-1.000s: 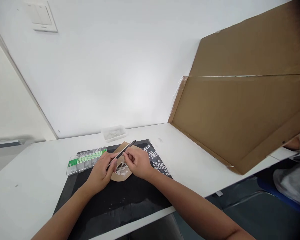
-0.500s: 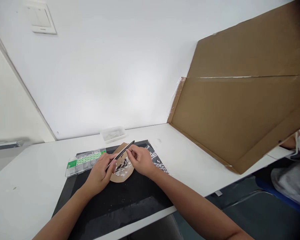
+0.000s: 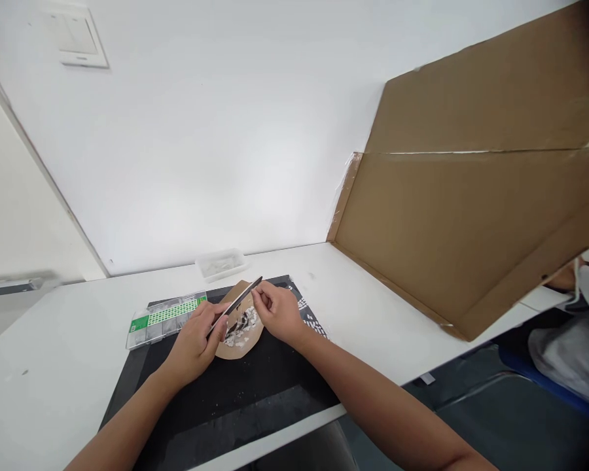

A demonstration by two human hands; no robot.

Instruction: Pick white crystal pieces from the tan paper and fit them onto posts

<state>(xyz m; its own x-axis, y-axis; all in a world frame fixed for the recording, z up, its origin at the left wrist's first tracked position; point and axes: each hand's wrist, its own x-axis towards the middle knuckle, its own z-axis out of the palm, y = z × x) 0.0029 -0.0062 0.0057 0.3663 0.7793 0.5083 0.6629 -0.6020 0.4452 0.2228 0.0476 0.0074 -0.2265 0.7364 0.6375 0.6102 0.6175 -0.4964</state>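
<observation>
Your left hand [image 3: 196, 343] grips the dark strip [image 3: 244, 296] aslant over the brown paper [image 3: 234, 352] | likely leaving its far-right end reachable | your right hand [image 3: 279, 314] curls there, whether gripping anything I can't tell

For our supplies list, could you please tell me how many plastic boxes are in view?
2: a flat green-labelled box by the left hand, partly on the black mat, and a small tub near the wall. Others may be hidden behind the cardboard.
</observation>
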